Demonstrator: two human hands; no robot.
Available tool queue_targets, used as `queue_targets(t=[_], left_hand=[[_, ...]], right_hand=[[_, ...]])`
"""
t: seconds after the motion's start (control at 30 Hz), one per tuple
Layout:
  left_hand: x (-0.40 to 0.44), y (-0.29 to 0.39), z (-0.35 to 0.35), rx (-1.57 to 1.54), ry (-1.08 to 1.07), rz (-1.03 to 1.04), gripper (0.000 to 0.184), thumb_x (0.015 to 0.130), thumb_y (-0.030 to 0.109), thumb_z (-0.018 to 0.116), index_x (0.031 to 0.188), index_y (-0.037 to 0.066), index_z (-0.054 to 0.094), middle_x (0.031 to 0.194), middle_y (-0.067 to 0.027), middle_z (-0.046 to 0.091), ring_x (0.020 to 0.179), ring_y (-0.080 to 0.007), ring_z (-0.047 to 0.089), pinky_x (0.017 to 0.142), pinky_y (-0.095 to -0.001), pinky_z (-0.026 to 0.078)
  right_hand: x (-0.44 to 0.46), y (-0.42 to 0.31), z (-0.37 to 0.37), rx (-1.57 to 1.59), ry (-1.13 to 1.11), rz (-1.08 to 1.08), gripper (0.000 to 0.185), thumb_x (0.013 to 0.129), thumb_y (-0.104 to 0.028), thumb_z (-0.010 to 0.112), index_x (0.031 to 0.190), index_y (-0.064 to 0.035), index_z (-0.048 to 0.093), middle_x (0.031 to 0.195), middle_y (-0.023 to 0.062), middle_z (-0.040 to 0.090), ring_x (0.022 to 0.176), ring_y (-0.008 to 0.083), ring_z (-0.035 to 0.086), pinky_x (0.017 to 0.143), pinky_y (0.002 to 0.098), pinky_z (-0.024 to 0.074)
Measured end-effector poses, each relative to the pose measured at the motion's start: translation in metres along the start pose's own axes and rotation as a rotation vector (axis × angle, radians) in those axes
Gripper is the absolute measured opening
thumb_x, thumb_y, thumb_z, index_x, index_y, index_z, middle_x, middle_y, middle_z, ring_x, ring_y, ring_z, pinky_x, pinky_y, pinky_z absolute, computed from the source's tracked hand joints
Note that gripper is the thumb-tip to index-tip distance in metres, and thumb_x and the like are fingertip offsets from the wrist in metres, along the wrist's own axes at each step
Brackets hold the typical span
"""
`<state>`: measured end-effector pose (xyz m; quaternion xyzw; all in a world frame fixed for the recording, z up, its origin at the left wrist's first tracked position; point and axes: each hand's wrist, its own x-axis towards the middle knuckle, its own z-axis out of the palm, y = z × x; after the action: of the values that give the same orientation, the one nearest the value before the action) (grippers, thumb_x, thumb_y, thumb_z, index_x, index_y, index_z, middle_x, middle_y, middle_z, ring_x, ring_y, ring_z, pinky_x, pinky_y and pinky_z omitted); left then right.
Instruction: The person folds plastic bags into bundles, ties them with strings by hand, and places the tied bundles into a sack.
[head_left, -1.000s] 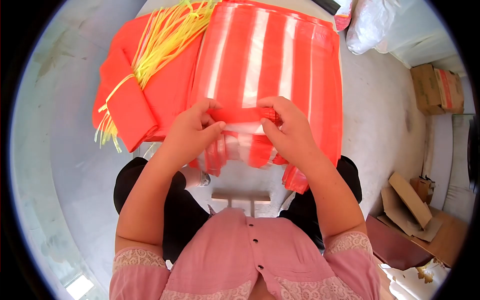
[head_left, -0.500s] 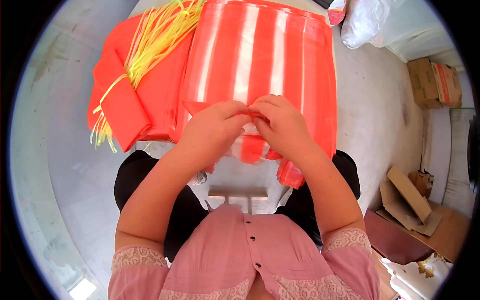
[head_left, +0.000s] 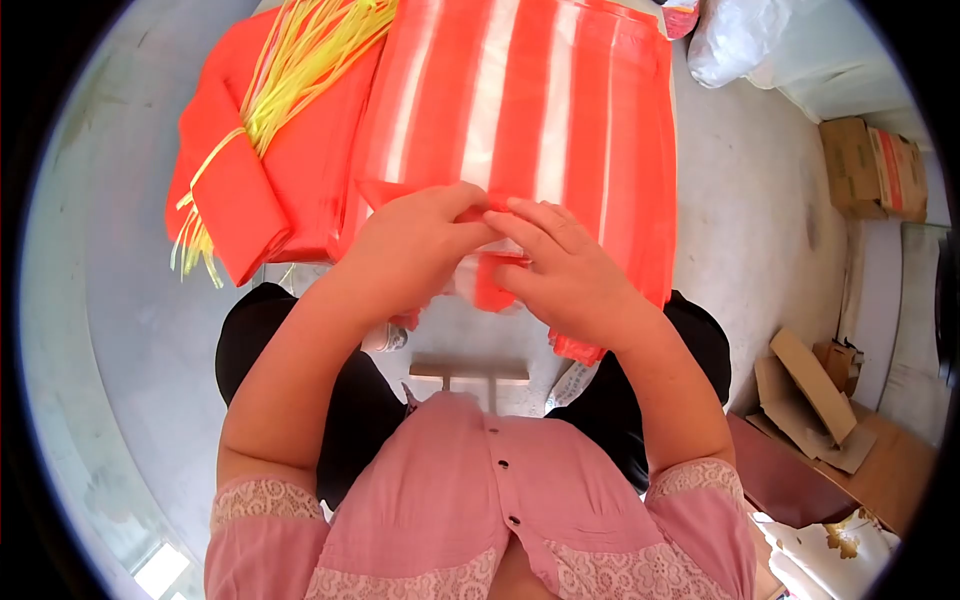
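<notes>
A stack of red-and-clear striped plastic bags [head_left: 520, 110] lies before me, its near edge hanging over my lap. My left hand [head_left: 415, 240] is closed at that edge, thumb and fingers pinching the top bag's plastic. Beside it, my right hand [head_left: 570, 265] rests on the same edge with fingers stretched out and thumb apart. Its fingertips meet those of the left hand. A gathered flap of the striped plastic [head_left: 490, 285] shows below and between the hands. The exact pinch point is partly covered by the fingers.
Left of the stack lies folded red plastic [head_left: 330, 130], topped by a red roll [head_left: 235, 210] and a bundle of yellow ties [head_left: 310, 70]. A white bag [head_left: 735, 40] sits at upper right. Cardboard boxes [head_left: 860, 170] and an opened carton [head_left: 815, 400] stand on the right.
My right hand's fingers have straightened and its thumb has moved away from them; before, they were pinched together. The left hand stays at the bag's edge. The whole view has shifted slightly.
</notes>
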<state>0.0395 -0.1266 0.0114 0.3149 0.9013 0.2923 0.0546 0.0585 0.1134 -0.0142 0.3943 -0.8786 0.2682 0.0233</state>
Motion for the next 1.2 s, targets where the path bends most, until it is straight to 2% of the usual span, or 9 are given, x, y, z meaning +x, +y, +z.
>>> queue_targets(t=[0.1, 0.2, 0.3, 0.5, 0.7, 0.73, 0.9, 1.03, 1.2], left_hand=[[0.002, 0.001, -0.002, -0.087, -0.053, -0.111, 0.032, 0.085, 0.002, 0.069, 0.116, 0.009, 0.074, 0.122, -0.0101, 0.068, 0.107, -0.0319, 0.068, 0.085, -0.0418, 0.057], [0.000, 0.001, -0.009, 0.026, -0.024, 0.072, 0.041, 0.081, -0.001, 0.070, 0.121, 0.008, 0.073, 0.123, -0.0127, 0.067, 0.110, -0.0341, 0.066, 0.087, -0.0431, 0.057], [-0.001, 0.009, -0.019, -0.094, -0.053, 0.063, 0.049, 0.077, -0.006, 0.070, 0.124, 0.007, 0.072, 0.124, -0.0142, 0.066, 0.113, -0.0357, 0.065, 0.090, -0.0438, 0.057], [0.002, -0.001, -0.003, -0.142, -0.027, 0.025, 0.047, 0.076, -0.009, 0.064, 0.120, 0.006, 0.072, 0.127, -0.0135, 0.064, 0.113, -0.0335, 0.065, 0.093, -0.0416, 0.056], [0.001, -0.002, -0.005, -0.320, -0.059, -0.145, 0.035, 0.085, -0.008, 0.058, 0.118, -0.003, 0.068, 0.128, -0.0126, 0.064, 0.114, -0.0295, 0.066, 0.094, -0.0360, 0.054], [0.004, 0.002, -0.010, -0.375, -0.066, -0.195, 0.024, 0.095, 0.003, 0.060, 0.115, -0.006, 0.069, 0.127, -0.0128, 0.066, 0.107, -0.0285, 0.067, 0.091, -0.0352, 0.054], [0.003, -0.013, -0.004, -0.564, -0.041, -0.233, 0.020, 0.101, 0.007, 0.060, 0.113, -0.007, 0.067, 0.121, -0.0092, 0.065, 0.099, -0.0195, 0.063, 0.086, -0.0315, 0.050], [0.006, -0.010, -0.010, -0.644, -0.043, -0.246, 0.020, 0.106, 0.011, 0.059, 0.112, -0.007, 0.067, 0.114, -0.0049, 0.063, 0.096, -0.0138, 0.059, 0.084, -0.0296, 0.049], [0.005, -0.013, -0.009, -0.741, -0.031, -0.278, 0.020, 0.107, 0.014, 0.058, 0.110, -0.004, 0.068, 0.104, -0.0017, 0.059, 0.091, -0.0119, 0.056, 0.082, -0.0288, 0.047]], right_hand=[[0.003, -0.002, -0.008, -0.014, 0.019, -0.064, 0.041, 0.088, -0.005, 0.069, 0.129, -0.0046, 0.066, 0.143, 0.0158, 0.057, 0.125, 0.0365, 0.057, 0.106, 0.0436, 0.0508], [0.005, 0.000, -0.010, -0.017, 0.108, -0.150, 0.027, 0.083, -0.001, 0.071, 0.110, -0.0032, 0.072, 0.139, 0.0159, 0.062, 0.122, 0.0360, 0.059, 0.101, 0.0440, 0.0527], [0.002, 0.000, -0.007, 0.321, 0.198, 0.129, 0.014, 0.081, 0.002, 0.071, 0.093, -0.0044, 0.070, 0.139, 0.0130, 0.063, 0.130, 0.0338, 0.057, 0.104, 0.0447, 0.0498], [0.002, 0.002, -0.012, 0.483, 0.168, 0.322, 0.010, 0.092, -0.005, 0.069, 0.102, -0.0026, 0.070, 0.137, 0.0139, 0.064, 0.121, 0.0339, 0.062, 0.098, 0.0417, 0.0533], [-0.014, 0.031, -0.047, 0.621, 0.507, 0.616, 0.025, 0.107, -0.013, 0.059, 0.130, -0.0046, 0.064, 0.141, 0.0069, 0.063, 0.132, 0.0204, 0.057, 0.114, 0.0356, 0.0428], [-0.023, 0.040, -0.048, 0.612, 0.553, 0.709, 0.030, 0.111, -0.017, 0.055, 0.136, -0.0025, 0.062, 0.141, 0.0062, 0.062, 0.133, 0.0196, 0.056, 0.114, 0.0351, 0.0430], [-0.059, 0.051, -0.049, 0.648, 0.640, 0.739, 0.042, 0.112, -0.027, 0.053, 0.149, -0.0047, 0.052, 0.143, 0.0095, 0.062, 0.133, 0.0209, 0.057, 0.116, 0.0363, 0.0416], [-0.074, 0.041, -0.055, 0.713, 0.508, 0.818, 0.055, 0.111, -0.035, 0.054, 0.157, -0.0070, 0.042, 0.146, 0.0149, 0.059, 0.133, 0.0231, 0.058, 0.118, 0.0397, 0.0381], [-0.066, 0.025, -0.054, 0.675, 0.494, 0.906, 0.060, 0.110, -0.038, 0.054, 0.159, -0.0083, 0.038, 0.147, 0.0183, 0.057, 0.133, 0.0241, 0.057, 0.120, 0.0432, 0.0353]])
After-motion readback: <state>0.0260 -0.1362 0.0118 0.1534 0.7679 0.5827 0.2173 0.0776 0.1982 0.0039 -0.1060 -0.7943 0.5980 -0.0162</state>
